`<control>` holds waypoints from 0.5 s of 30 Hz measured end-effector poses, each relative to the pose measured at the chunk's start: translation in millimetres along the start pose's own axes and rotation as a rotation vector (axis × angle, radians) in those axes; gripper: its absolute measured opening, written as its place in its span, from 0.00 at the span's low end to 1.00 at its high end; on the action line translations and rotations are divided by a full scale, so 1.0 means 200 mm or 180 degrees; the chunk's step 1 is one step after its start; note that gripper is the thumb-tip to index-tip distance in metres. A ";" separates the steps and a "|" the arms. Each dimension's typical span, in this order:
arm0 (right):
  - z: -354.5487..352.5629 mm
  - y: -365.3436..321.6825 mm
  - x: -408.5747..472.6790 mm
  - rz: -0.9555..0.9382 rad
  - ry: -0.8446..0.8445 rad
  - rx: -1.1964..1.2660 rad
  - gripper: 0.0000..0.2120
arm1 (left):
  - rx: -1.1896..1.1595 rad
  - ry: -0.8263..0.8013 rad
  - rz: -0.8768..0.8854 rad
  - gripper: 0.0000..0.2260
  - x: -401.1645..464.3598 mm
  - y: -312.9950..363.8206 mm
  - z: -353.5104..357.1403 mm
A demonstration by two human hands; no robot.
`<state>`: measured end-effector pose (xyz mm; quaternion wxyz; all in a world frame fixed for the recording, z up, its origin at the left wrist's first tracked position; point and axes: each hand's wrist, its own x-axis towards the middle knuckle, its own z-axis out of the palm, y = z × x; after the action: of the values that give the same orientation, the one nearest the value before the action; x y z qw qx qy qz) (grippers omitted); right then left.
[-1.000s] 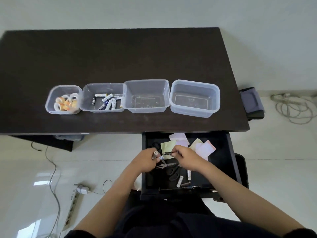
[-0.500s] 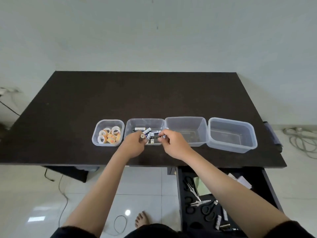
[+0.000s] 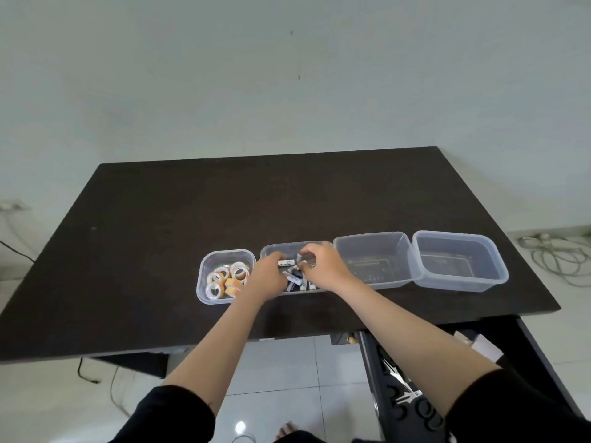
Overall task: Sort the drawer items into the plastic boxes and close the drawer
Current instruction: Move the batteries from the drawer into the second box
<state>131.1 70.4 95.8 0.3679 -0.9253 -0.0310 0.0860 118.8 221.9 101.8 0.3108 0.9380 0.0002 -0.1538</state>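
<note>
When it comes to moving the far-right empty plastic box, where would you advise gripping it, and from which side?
Grip the far-right box by its protruding rim, probably on the near long wall, coming from above. It stands upright and open, its left side sits close against the neighbouring box, and nothing lies inside to obstruct fingers.

You have four clear, smooth plastic boxes (image 3: 372,260) on a matt dark wood-look desk (image 3: 192,219). Below you, the floor tiles (image 3: 281,366) are glossy, and the scissors (image 3: 396,375) in the drawer (image 3: 367,356) show shiny metal.
</note>
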 end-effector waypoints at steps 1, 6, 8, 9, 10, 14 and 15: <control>0.00 0.00 0.00 -0.0024 0.0040 0.0056 0.12 | -0.0093 0.0094 0.0080 0.18 0.00 -0.02 0.01; -0.01 0.06 -0.05 -0.0259 0.0390 0.0257 0.09 | -0.0445 0.0551 0.0204 0.15 -0.08 -0.04 0.09; -0.01 0.10 -0.11 -0.0406 0.0631 0.0314 0.08 | -0.0566 0.0683 0.0323 0.14 -0.14 -0.03 0.13; -0.01 0.13 -0.15 -0.0517 0.0759 0.0324 0.08 | -0.0630 0.0757 0.0395 0.13 -0.17 -0.02 0.16; -0.01 0.15 -0.19 -0.0637 0.0868 0.0315 0.07 | -0.0701 0.0831 0.0469 0.12 -0.20 -0.01 0.20; -0.05 0.28 -0.37 -0.1082 0.1070 0.0180 0.06 | -0.0862 0.0931 0.0802 0.09 -0.29 0.03 0.38; -0.05 0.32 -0.42 -0.1127 0.1067 0.0141 0.07 | -0.0877 0.0889 0.0822 0.09 -0.30 0.05 0.43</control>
<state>50.4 5.9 70.4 0.3975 -0.8985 -0.1292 -0.1339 37.0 169.1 59.1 0.4500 0.8911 -0.0558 0.0199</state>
